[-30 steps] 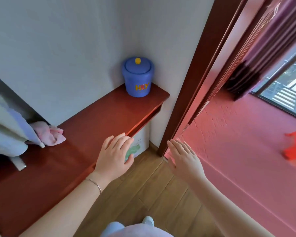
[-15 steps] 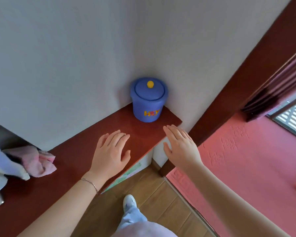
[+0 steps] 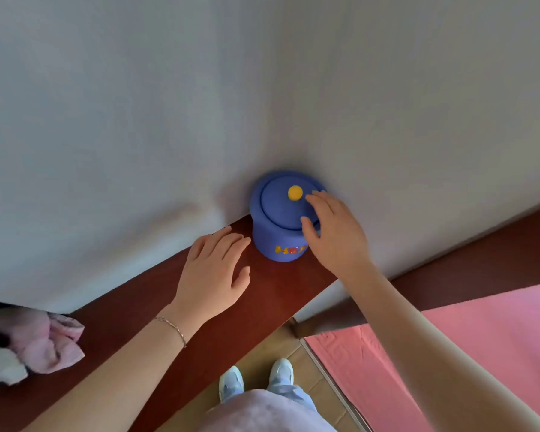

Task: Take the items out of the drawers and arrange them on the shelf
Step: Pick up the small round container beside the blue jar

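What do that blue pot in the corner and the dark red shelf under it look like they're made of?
Blue pot: looks like matte plastic or painted ceramic; even colour with no shine, so I can't say which. Its yellow knob looks equally matte. Shelf: probably varnished wood, as its reddish-brown surface shows a soft sheen.

Jar (image 3: 278, 232) boxed into wall corner (image 3: 293, 145): blocked behind and right. Open above, front, left; left hand (image 3: 214, 272) on shelf (image 3: 278, 288) there.

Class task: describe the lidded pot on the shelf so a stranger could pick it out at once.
Follow the dark red shelf along the white wall to its corner end. There stands the pot: round, blue, with a yellow knob on its lid, unlike the pink cloth at the other end.
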### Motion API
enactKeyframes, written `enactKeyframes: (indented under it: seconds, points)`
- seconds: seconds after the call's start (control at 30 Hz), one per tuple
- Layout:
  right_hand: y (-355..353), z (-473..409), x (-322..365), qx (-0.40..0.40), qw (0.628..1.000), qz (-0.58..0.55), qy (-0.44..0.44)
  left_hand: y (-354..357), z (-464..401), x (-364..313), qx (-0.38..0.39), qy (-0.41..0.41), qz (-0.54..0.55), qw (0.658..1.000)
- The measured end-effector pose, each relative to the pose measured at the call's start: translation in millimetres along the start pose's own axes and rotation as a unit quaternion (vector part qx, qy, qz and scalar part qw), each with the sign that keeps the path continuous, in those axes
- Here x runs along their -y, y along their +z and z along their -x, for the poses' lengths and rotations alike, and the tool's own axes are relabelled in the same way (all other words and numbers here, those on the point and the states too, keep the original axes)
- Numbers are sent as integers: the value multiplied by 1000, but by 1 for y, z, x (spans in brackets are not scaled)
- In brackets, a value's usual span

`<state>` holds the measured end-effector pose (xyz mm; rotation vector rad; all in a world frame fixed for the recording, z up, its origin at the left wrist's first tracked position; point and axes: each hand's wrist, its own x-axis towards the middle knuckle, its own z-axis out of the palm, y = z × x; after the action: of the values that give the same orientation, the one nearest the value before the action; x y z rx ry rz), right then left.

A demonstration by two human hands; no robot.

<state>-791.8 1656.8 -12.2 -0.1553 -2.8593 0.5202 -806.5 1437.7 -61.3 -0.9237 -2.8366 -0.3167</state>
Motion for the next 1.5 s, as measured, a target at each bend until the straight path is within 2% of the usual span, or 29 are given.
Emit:
enactKeyframes:
  seconds: [0.27,0.4,0.5,0.63,0.73,0.83,0.93,1.0,1.13,1.33,1.5]
  points:
    - [6,-44,3,47,998,-40,-11,-6,-21,0,-16,-41,6,999]
    - [1,-47,-1,2,996,-92,5,-14,-43,-3,-57,-22,15,998]
    - [-13,-47,-5,-53,981,-173,65,-22,-65,-7,-70,4,42,997]
    - [-35,-40,-6,-92,953,-266,110,-26,-102,-18,-21,63,69,995]
    - [-42,-32,-4,-97,943,-292,131,-20,-129,-33,86,77,39,993]
    - [-44,-27,-6,-97,935,-304,155,-6,-146,-48,160,29,1,987]
    - [-46,-23,-9,-95,934,-303,166,3,-152,-60,187,-48,-23,981]
    - [-46,-19,-11,-91,932,-305,171,6,-155,-65,209,-71,-33,975]
    - [-44,-16,-13,-84,929,-308,186,10,-162,-67,262,-84,22,961]
    - [-42,-12,-18,-77,929,-308,189,8,-163,-65,249,-134,131,950]
    - [-42,-12,-15,-80,927,-313,188,1,-160,-65,233,-128,181,947]
